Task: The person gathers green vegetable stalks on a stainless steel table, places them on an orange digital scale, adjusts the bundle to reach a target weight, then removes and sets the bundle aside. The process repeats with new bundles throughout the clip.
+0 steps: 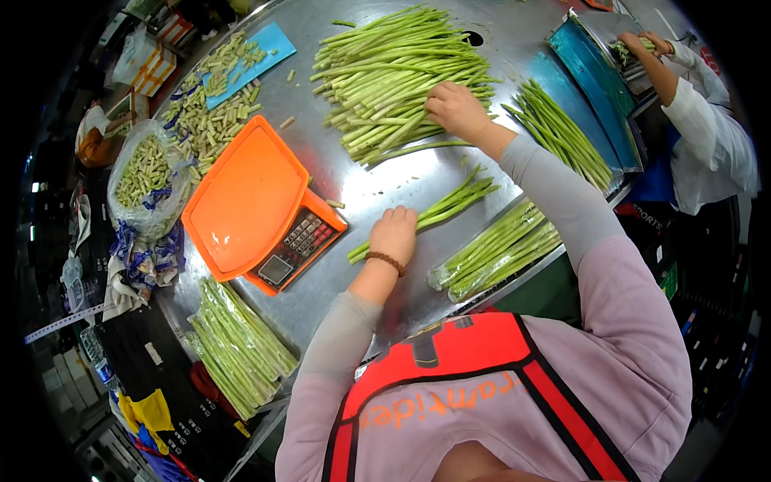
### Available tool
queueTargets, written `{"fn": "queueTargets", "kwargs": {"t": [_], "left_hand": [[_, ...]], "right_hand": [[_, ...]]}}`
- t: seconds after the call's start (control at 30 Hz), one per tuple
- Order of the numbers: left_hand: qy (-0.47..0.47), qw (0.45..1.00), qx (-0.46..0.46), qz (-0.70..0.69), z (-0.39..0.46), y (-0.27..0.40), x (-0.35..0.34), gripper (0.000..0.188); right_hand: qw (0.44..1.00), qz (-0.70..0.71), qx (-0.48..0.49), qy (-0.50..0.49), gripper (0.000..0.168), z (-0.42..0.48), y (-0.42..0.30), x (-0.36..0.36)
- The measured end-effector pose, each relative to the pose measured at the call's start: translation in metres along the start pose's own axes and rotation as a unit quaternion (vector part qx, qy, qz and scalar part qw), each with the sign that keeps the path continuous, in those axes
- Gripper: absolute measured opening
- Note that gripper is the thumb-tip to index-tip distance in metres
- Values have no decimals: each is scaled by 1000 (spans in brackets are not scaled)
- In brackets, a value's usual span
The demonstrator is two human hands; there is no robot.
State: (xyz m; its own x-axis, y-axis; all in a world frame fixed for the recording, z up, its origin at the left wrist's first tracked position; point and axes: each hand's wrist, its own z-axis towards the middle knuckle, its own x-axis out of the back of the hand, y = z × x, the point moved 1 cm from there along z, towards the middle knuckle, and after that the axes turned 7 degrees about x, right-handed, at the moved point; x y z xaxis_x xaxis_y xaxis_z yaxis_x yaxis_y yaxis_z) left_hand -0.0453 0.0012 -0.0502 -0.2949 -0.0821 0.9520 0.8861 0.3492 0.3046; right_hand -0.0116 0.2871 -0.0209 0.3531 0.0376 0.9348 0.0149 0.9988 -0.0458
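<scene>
My left hand, with a bead bracelet at its wrist, is closed over a few asparagus spears lying on the steel table. Their tips point up to the right, and their cut ends stick out past my wrist. Farther away, my right hand rests on the right side of a large pile of loose asparagus. Its fingers curl down onto the spears; whether they grip one is hidden. Left of my left hand stands an orange weighing scale with a bare pan.
Bagged asparagus lies at the near edge and at lower left. Another bundle sits beside a blue metal machine, where a co-worker's hands hold spears. Cut stalk ends surround a blue sheet and fill a plastic bag.
</scene>
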Motion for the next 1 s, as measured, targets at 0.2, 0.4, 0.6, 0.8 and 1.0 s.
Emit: {"fn": "queueTargets", "kwargs": {"t": [0.2, 0.4, 0.6, 0.8, 1.0], "left_hand": [[-13, 1000, -13, 24, 32, 15, -9, 9], [-41, 999, -10, 19, 26, 14, 10, 8], [-12, 999, -19, 34, -13, -14, 153, 18], [93, 989, 109, 28, -25, -156, 205, 35], [82, 985, 135, 67, -39, -224, 189, 40]], "right_hand": [[998, 14, 45, 34, 55, 31, 5, -5], [989, 67, 83, -100, 78, 64, 27, -12], [978, -80, 69, -179, 72, 77, 15, 0], [984, -120, 77, -103, 46, 77, -6, -17], [987, -43, 95, -122, 32, 69, 2, -15]]}}
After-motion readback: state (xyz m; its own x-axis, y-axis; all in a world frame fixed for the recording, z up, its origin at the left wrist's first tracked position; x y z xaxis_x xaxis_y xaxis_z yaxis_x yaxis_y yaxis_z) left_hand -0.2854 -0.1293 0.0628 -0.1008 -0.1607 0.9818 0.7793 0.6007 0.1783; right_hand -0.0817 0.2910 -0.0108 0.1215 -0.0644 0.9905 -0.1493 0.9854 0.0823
